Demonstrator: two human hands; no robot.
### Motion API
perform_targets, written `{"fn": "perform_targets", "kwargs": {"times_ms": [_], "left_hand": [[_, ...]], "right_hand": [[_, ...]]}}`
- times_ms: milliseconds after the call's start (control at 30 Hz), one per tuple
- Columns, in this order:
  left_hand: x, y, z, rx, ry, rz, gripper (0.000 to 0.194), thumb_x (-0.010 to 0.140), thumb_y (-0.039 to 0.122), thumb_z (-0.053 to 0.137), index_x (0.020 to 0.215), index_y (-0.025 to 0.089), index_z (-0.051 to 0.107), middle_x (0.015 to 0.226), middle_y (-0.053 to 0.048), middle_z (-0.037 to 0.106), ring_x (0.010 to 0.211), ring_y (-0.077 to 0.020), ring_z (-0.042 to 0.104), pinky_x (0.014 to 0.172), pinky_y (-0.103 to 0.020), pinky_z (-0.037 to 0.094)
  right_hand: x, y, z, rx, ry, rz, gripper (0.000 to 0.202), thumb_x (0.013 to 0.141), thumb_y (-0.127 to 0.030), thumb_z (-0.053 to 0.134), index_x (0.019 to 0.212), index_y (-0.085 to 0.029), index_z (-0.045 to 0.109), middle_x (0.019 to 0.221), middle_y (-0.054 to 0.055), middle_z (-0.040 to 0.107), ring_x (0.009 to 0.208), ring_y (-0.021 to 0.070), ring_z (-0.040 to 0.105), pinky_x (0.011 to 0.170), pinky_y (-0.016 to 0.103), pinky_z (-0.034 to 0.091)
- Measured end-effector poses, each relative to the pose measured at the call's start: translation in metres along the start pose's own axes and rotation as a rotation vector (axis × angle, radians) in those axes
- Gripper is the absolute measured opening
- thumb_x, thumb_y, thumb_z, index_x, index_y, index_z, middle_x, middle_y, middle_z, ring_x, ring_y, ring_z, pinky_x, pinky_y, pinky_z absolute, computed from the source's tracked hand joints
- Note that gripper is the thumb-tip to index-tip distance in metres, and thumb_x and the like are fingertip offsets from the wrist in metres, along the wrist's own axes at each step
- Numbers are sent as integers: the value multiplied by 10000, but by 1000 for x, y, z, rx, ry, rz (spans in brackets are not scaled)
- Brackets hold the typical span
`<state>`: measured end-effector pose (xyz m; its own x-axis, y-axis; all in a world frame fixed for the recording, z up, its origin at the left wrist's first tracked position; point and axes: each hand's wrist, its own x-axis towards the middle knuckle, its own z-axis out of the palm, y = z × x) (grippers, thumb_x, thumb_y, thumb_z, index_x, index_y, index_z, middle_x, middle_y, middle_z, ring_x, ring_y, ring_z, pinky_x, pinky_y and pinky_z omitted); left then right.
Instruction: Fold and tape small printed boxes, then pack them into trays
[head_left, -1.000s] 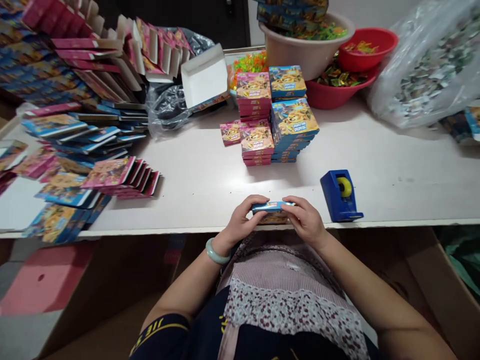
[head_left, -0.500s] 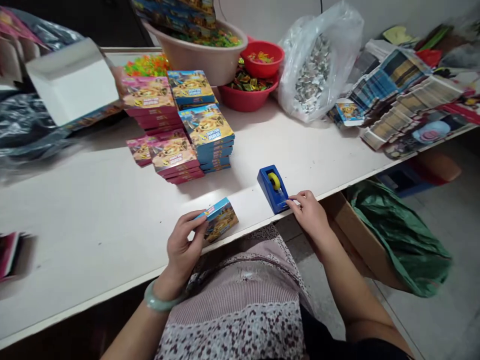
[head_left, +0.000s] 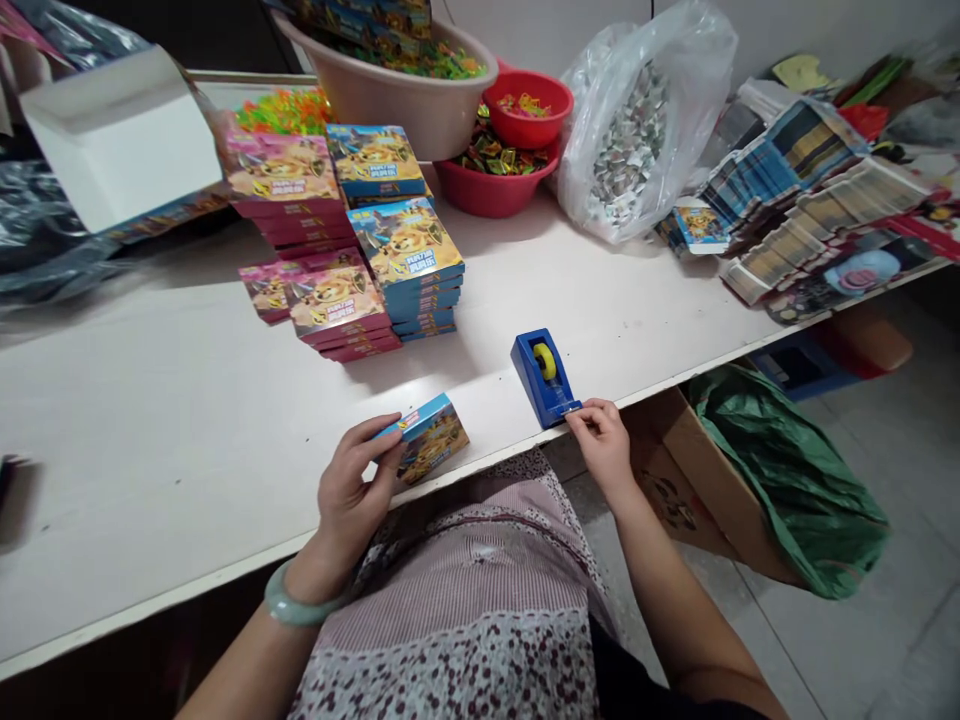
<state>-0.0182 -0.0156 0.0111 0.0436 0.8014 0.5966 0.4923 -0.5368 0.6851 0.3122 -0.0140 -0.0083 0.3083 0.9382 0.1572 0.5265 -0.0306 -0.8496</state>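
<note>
My left hand (head_left: 356,485) grips a small blue printed box (head_left: 433,440), which stands on its edge at the table's front. Its thumb is on the near face and the fingers are over the top. To the right sits a blue tape dispenser (head_left: 541,380) holding a yellow-cored roll of clear tape (head_left: 544,361). At the dispenser's front cutter, my right hand (head_left: 602,440) has thumb and forefinger pinched together on the tape's end; the strip itself is hard to see. Behind the box stand stacks of blue boxes (head_left: 409,250) and pink boxes (head_left: 337,300).
At the back are a pale basin (head_left: 442,110), two red bowls (head_left: 499,190) and a clear bag of small packets (head_left: 634,150). Rows of flat cartons (head_left: 795,150) lie far right, an open white box (head_left: 124,140) left. A green-lined carton (head_left: 720,480) stands below the edge.
My right thumb and forefinger have closed more tightly at the dispenser's cutter. The left hand still holds the box in nearly the same place. The whole view has shifted slightly.
</note>
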Motion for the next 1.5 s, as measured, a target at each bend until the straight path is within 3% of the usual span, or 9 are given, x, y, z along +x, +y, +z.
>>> {"fn": "perform_targets", "kwargs": {"times_ms": [200, 433, 567, 733, 900, 1033, 1133, 1300, 1500], "left_hand": [[0, 6, 1, 28, -34, 49, 261, 840, 67, 646, 1046, 222, 606, 1064, -45, 659, 967, -146, 658, 767, -259, 568], [7, 20, -3, 179, -172, 112, 403, 907, 160, 561, 1294, 226, 470, 934, -51, 619, 789, -140, 603, 640, -243, 520], [14, 23, -13, 346, -364, 213, 527, 959, 196, 427, 1466, 269, 303, 951, -57, 584, 711, -139, 562, 576, -236, 477], [25, 11, -19, 265, -501, 208, 444, 951, 176, 425, 1388, 254, 434, 943, -51, 588, 708, -131, 561, 594, -240, 471], [26, 0, -22, 55, -431, 64, 435, 948, 163, 459, 1371, 262, 471, 976, -61, 625, 826, -157, 601, 703, -295, 520], [44, 4, -30, -104, -340, -42, 373, 959, 194, 457, 1307, 275, 563, 962, -57, 641, 844, -156, 609, 742, -310, 530], [79, 9, -34, -245, -217, -146, 236, 935, 298, 549, 1123, 227, 673, 966, -58, 674, 874, -170, 633, 773, -306, 536], [131, -1, -34, -513, 128, -270, 393, 934, 492, 516, 1197, 204, 571, 1104, -85, 642, 919, -170, 654, 784, -289, 546], [113, -46, -68, -332, 350, -324, 328, 876, 387, 632, 1134, 198, 559, 1088, -76, 629, 945, -164, 650, 875, -329, 538]], "right_hand": [[-16, -39, -3, 84, -282, 24, 236, 814, -412, 643, 708, -206, 691, 700, 35, 645, 633, 169, 591, 599, 295, 509], [-29, -127, 63, 605, -636, 198, 211, 725, -395, 740, 835, -217, 768, 686, 14, 706, 553, 132, 588, 561, 275, 519], [-23, -126, 90, 594, -658, 234, 418, 706, -451, 733, 1035, -194, 716, 702, 0, 689, 564, 132, 569, 535, 271, 500], [-14, -117, 100, 289, -582, 64, 542, 801, -444, 637, 1266, -178, 558, 675, -25, 652, 537, 137, 534, 548, 271, 448], [-2, -106, 102, -160, -551, -158, 528, 794, -448, 672, 1257, -209, 591, 666, -5, 620, 643, 209, 587, 607, 313, 440], [2, -108, 93, 57, -564, -304, 383, 845, -460, 629, 1150, -228, 643, 1023, 92, 671, 841, 229, 617, 663, 335, 500], [19, -129, 82, 195, -565, -289, 310, 852, -449, 630, 1049, -215, 676, 999, 80, 670, 762, 190, 608, 612, 305, 507], [98, -176, 82, 348, -466, -199, 421, 744, -495, 715, 1032, -191, 673, 880, 60, 688, 747, 197, 638, 561, 287, 527], [188, -210, 118, 295, -427, 6, 456, 560, -406, 848, 881, -188, 610, 736, 29, 659, 604, 170, 617, 374, 210, 445]]}}
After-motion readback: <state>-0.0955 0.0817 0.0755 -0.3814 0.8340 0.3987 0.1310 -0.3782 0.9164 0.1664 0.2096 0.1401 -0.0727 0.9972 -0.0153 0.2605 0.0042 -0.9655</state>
